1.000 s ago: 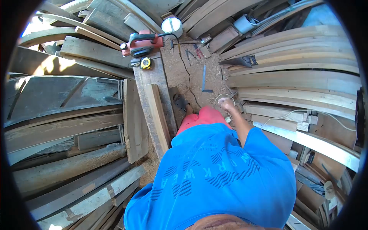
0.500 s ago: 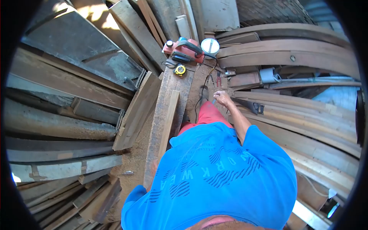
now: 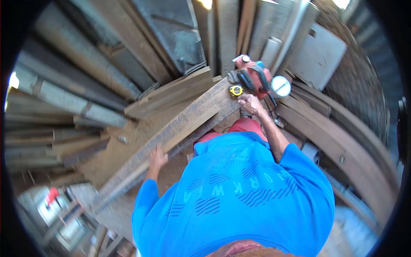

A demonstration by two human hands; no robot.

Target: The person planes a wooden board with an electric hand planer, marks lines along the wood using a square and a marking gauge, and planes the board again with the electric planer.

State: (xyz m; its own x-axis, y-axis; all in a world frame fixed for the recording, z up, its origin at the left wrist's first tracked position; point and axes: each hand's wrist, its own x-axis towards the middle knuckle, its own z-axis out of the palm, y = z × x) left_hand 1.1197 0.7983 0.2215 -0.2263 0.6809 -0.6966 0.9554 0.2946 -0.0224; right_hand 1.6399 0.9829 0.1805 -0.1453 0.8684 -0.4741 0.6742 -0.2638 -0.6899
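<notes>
A narrow wooden strip (image 3: 192,126) lies lengthwise on a rough plank bench (image 3: 171,122). My left hand (image 3: 158,158) grips the strip around its middle, fingers over the wood. Beyond the strip's far end, my right hand (image 3: 252,104) is closed with its fingers pinched together; what they hold, if anything, is too small to make out. Just past that hand lies a yellow tape measure (image 3: 236,90) on the bench. A red electric planer (image 3: 255,77) rests at the bench's far end, beside a round white-topped container (image 3: 281,86).
Wooden boards (image 3: 171,92) lean along the left, over a sawdust-covered floor (image 3: 124,147). Long curved planks (image 3: 342,145) are stacked on the right. A pale panel (image 3: 319,55) stands at the back. Lower left there is a red object (image 3: 52,195) among clutter.
The view has swung round to the left, so the bench now runs diagonally. My right hand has moved from beside my leg to near the tape measure. My left hand has come into clear view.
</notes>
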